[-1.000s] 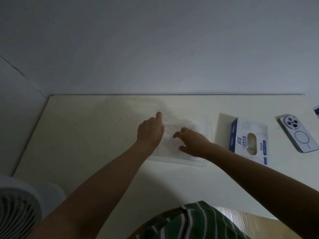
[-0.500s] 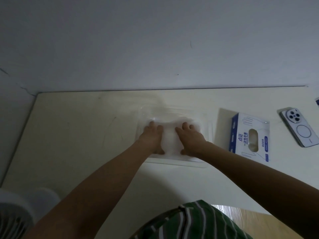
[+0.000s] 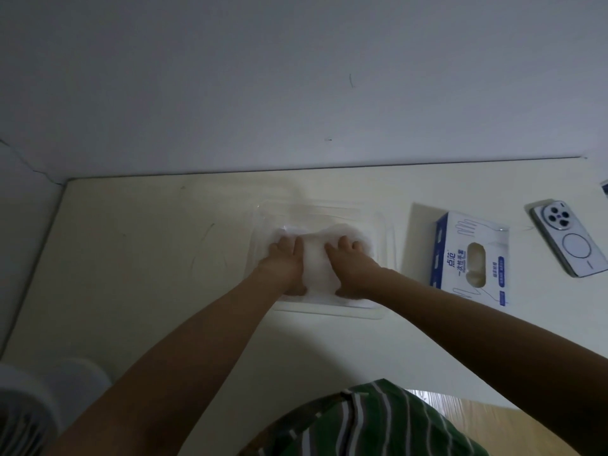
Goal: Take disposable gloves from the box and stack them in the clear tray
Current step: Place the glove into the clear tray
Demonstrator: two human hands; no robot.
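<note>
Pressure, evenly spread, was what this step asked of you. Your left hand [image 3: 286, 263] and right hand [image 3: 351, 263] lay palm-down on the gloves [image 3: 316, 258] inside the clear tray [image 3: 329, 313], and I judge you were flattening the pile so it would sit as a stack. To do that well, you needed to push straight down with flat palms rather than sweep sideways, since film this thin likely slides and puffs back up. Easing the air out from the middle toward the rims would have served better than a quick pat. You also had to lift off cleanly, because such gloves may cling to skin and come up with you.

Your fingers [image 3: 283, 244] were stretched forward and close together, gripping nothing, only resting on the white pile. The gloves lay under both palms and showed in the strip between the two hands, with a crumpled fringe reaching past the fingertips toward the tray's far wall. The hands sat side by side, near each other but apart. The tray stood toward the far edge of the surface [image 3: 148, 258], about midway along it. The box [image 3: 460, 245] lay just beside it toward the right edge, its oval opening facing up, with a phone [image 3: 572, 241] beyond it near that edge.
</note>
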